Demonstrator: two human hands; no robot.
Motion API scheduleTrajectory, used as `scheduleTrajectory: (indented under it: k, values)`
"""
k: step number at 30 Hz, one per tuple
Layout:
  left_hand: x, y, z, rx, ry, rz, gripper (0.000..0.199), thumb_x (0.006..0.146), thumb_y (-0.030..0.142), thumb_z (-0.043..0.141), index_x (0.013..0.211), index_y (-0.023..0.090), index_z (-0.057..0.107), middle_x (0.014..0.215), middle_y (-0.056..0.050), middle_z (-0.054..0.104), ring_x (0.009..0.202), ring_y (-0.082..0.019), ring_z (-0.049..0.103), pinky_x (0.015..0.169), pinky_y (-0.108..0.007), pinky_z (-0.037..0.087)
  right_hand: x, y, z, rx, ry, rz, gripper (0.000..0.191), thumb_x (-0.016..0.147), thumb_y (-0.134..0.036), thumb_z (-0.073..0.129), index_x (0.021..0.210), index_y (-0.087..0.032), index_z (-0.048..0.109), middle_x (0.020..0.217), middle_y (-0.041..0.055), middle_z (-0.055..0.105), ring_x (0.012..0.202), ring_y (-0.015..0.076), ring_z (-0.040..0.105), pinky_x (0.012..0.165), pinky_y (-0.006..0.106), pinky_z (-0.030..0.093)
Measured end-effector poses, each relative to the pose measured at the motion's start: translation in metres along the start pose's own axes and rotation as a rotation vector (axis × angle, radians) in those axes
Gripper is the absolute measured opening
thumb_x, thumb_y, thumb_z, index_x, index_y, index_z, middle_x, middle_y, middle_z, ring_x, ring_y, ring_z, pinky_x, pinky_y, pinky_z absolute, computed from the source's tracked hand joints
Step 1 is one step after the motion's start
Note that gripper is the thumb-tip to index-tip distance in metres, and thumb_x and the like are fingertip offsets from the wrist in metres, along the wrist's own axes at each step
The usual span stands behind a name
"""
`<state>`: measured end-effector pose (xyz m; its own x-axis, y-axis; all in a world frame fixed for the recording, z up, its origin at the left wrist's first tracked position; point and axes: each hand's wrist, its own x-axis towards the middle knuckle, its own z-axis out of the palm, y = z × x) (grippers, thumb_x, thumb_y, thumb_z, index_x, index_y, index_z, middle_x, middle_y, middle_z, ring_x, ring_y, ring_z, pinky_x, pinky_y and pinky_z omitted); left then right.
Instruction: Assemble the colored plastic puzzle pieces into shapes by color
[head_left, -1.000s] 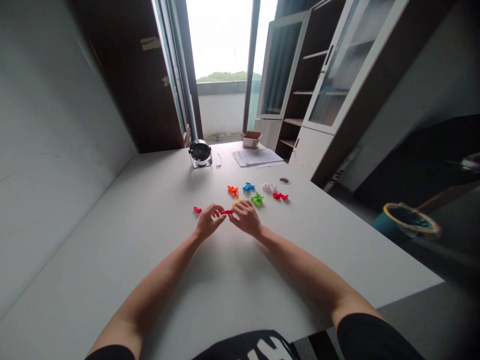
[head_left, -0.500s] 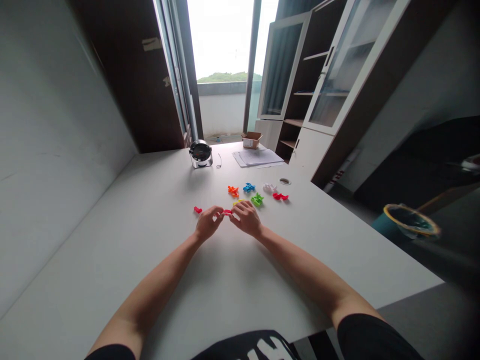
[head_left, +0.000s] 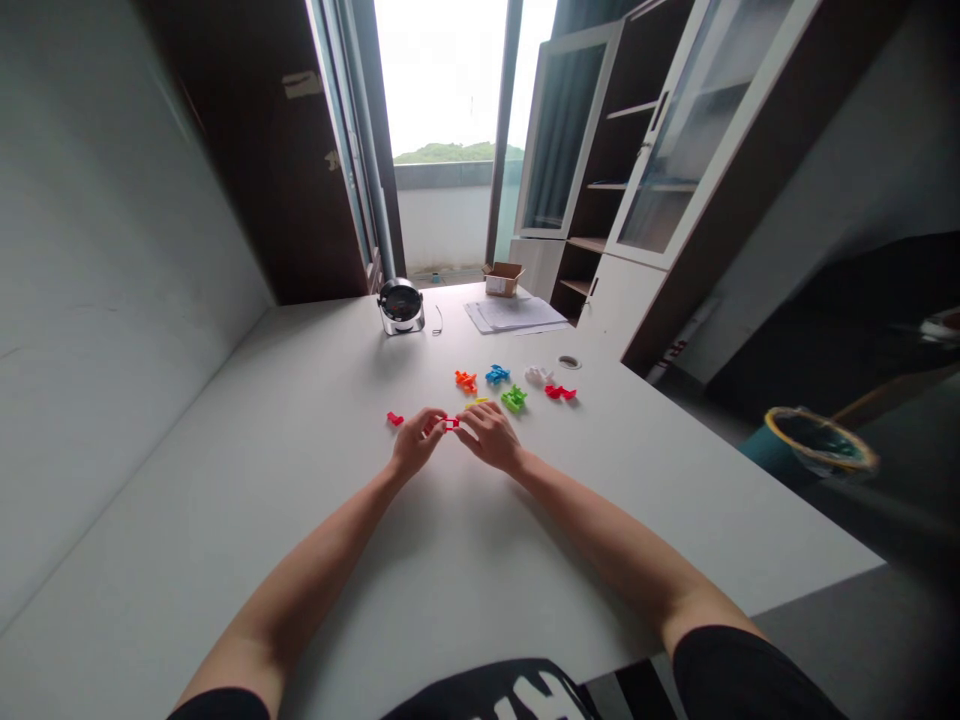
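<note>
Since the small red plastic piece (head_left: 450,424) looks light and stiff, with a thin, open shape, a gentle pinch seems enough to hold it, and its narrow ends look the likeliest place to grip. The left hand (head_left: 416,443) and right hand (head_left: 489,437) are close together, holding it between them from either side above the white desk (head_left: 262,480). Just ahead lie a partly hidden yellow piece (head_left: 475,404), a green piece (head_left: 514,399), an orange piece (head_left: 466,381), a blue piece (head_left: 497,374), a white piece (head_left: 538,375) and a second red piece (head_left: 559,393). A third red piece (head_left: 394,419) sits just beyond the left hand. Bare desk spreads wide to the left and toward the body, while the right edge lies well off.
</note>
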<state>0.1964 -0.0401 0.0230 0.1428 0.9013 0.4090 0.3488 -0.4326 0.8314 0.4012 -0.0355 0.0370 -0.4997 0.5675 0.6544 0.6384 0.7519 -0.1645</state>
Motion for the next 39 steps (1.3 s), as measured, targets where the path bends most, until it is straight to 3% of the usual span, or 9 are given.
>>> scheduleTrajectory:
  k: [7,14,27,39]
  values:
    - [-0.0004,-0.0054,0.0016,-0.094,-0.012,-0.033,0.018,0.091,0.032,0.056,0.1,0.02,0.066,0.076,-0.002,0.068,0.064,-0.013,0.061,0.063,-0.025,0.049,-0.0007,0.0002,0.0014,-0.013,-0.017,-0.01,0.022,0.095,-0.042,0.06,0.107,-0.024,0.064,0.097,0.0064,0.067,0.094,0.0232,0.059,0.093,0.041,0.039]
    - [-0.0001,-0.0034,0.0018,-0.091,-0.035,-0.043,0.019,0.091,0.032,0.056,0.1,0.02,0.067,0.073,-0.001,0.068,0.064,-0.013,0.061,0.062,-0.025,0.05,0.0002,0.0002,0.0019,-0.011,0.007,-0.012,0.02,0.096,-0.036,0.057,0.111,-0.024,0.062,0.09,0.0054,0.066,0.09,0.0231,0.059,0.093,0.041,0.039]
    - [-0.0015,-0.0022,0.0022,-0.201,-0.142,-0.045,0.024,0.087,0.027,0.062,0.109,0.02,0.068,0.085,-0.003,0.069,0.074,-0.014,0.063,0.071,-0.027,0.051,-0.0014,0.0032,0.0067,0.019,-0.007,-0.005,0.012,0.082,-0.026,0.062,0.091,-0.021,0.056,0.083,0.0037,0.062,0.086,0.0224,0.057,0.095,0.039,0.039]
    - [-0.0007,0.0034,-0.0015,-0.088,-0.133,0.048,0.023,0.088,0.027,0.065,0.11,0.021,0.069,0.093,-0.004,0.071,0.081,-0.015,0.065,0.073,-0.027,0.05,-0.0005,0.0027,0.0024,-0.022,-0.028,-0.02,0.027,0.099,-0.038,0.052,0.078,-0.021,0.055,0.08,0.0042,0.061,0.082,0.0202,0.053,0.09,0.039,0.037]
